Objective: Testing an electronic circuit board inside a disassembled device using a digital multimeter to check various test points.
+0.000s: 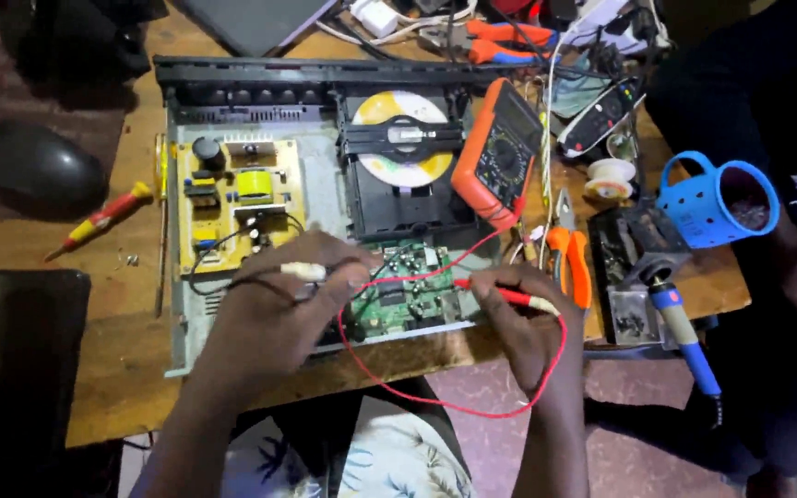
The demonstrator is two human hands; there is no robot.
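An opened disc player chassis (325, 189) lies on the wooden table, with a yellow power board (237, 198), a disc tray holding a yellow and white disc (403, 138), and a green circuit board (408, 295). My left hand (279, 295) rests over the chassis and pinches a black test lead with a pale tip. My right hand (514, 309) holds the red probe (500, 293), its tip on the green board. An orange multimeter (500, 152) leans on the tray's right side, and its red wire loops below the table edge.
A red and yellow screwdriver (99, 219) lies left of the chassis. Orange pliers (569, 258), a blue-handled soldering iron (680, 327), a solder spool (611, 178) and a blue mug (717, 203) sit at the right. Another person in dark clothes stands at far right.
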